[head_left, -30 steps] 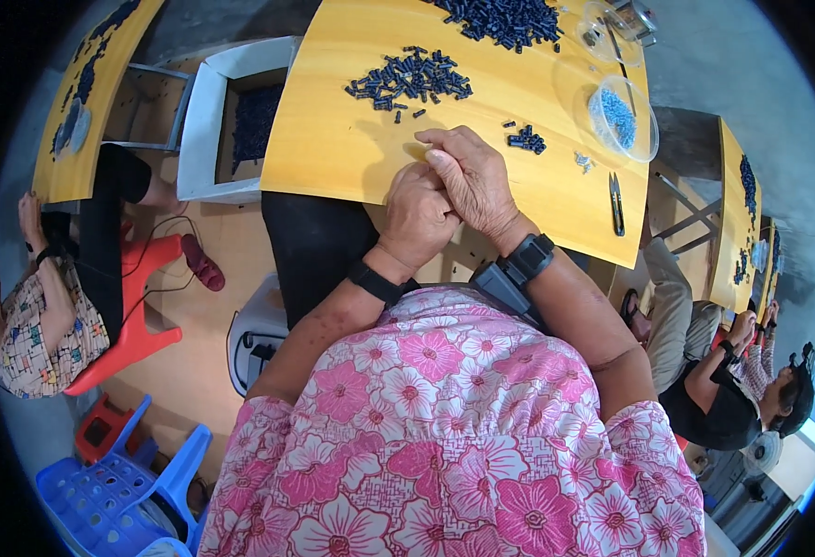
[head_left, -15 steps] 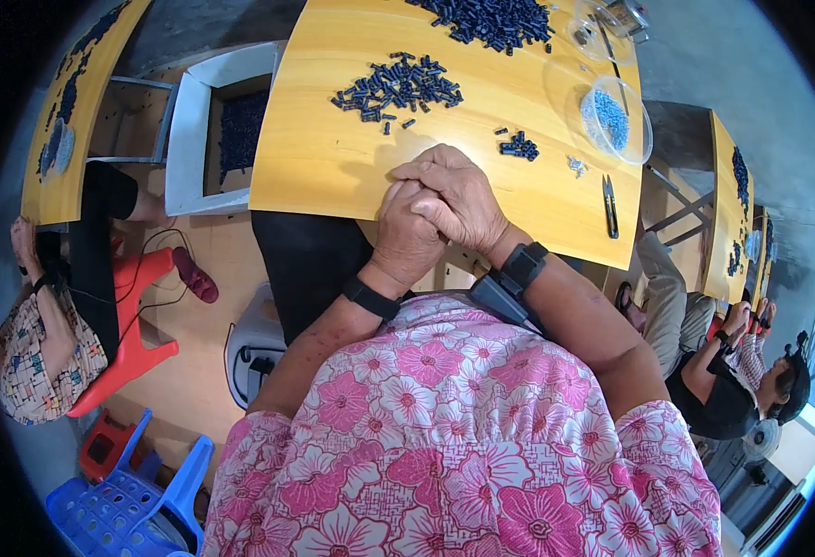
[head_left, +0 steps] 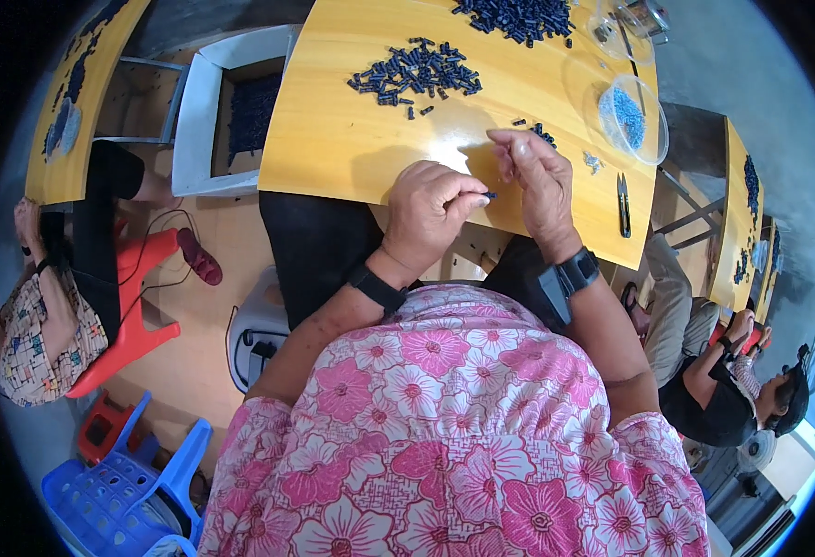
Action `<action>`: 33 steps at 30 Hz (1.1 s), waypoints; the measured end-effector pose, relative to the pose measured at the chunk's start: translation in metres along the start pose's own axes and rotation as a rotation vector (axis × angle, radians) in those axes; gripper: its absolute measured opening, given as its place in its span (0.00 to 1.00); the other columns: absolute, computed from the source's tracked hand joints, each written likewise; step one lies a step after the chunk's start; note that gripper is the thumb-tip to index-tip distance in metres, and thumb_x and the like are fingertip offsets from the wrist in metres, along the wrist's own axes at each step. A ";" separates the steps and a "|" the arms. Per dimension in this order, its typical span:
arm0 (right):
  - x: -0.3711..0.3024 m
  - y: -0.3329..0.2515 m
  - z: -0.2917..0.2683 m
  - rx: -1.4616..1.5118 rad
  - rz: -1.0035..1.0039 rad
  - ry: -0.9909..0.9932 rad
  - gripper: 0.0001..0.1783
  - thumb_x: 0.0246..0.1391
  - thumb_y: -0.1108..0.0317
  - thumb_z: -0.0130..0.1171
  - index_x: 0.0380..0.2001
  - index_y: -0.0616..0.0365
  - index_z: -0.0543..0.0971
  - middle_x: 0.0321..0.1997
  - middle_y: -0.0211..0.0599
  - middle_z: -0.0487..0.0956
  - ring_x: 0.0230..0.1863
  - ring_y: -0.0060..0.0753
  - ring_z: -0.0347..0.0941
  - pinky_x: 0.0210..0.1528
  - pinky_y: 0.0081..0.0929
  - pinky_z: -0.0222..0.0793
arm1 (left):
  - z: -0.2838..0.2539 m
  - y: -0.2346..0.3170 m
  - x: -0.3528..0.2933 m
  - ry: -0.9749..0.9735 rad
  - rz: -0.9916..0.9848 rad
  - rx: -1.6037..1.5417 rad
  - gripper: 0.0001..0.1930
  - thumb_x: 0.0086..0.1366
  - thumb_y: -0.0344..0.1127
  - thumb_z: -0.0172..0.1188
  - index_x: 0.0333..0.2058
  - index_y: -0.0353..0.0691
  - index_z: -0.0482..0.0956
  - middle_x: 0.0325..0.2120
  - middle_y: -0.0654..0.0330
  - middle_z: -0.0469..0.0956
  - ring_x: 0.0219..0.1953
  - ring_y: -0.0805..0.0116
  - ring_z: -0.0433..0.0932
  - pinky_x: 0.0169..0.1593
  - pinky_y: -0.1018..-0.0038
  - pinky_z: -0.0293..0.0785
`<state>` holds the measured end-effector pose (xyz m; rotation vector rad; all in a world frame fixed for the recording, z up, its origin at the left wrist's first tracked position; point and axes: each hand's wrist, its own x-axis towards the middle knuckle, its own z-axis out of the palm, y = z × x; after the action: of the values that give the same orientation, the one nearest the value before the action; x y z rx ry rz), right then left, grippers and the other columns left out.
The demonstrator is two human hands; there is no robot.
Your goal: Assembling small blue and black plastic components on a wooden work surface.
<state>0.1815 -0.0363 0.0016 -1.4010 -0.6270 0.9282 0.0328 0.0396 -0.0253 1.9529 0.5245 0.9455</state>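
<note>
My left hand (head_left: pixel 429 212) is at the table's near edge, thumb and forefinger pinched on a small black cylindrical part (head_left: pixel 492 195) whose end sticks out to the right. Close by on the right, my right hand (head_left: pixel 542 186) is raised with fingers apart, and I see nothing held in it. Just behind it lies a small group of black parts (head_left: pixel 543 134), partly hidden by the fingers. A looser heap of black parts (head_left: pixel 415 71) spreads farther off, and a denser pile (head_left: pixel 516 19) sits at the far edge of the view.
On the right of the yellow table (head_left: pixel 324 139) stand a clear tub of blue pieces (head_left: pixel 626 119), small silvery bits (head_left: pixel 593 162) and black thread snips (head_left: pixel 624 206). A white box (head_left: pixel 200 121) with black parts is left of the table. Other people sit at tables on both sides.
My hands, clasped together before, have come apart. The right hand has moved right and lifted its fingers, while the left now shows a black part in its pinch. The view has shifted slightly.
</note>
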 end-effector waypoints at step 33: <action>-0.024 0.024 0.005 -0.108 0.112 -0.008 0.06 0.54 0.77 0.59 0.37 0.62 0.79 0.31 0.30 0.79 0.29 0.15 0.72 0.30 0.14 0.70 | 0.000 -0.008 -0.004 -0.093 0.051 0.179 0.05 0.47 0.30 0.67 0.24 0.40 0.80 0.23 0.59 0.76 0.30 0.57 0.74 0.36 0.64 0.70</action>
<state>0.1605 -0.0559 -0.0179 -1.5423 -0.6167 1.0009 0.0307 0.0410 -0.0335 2.1691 0.5232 0.8590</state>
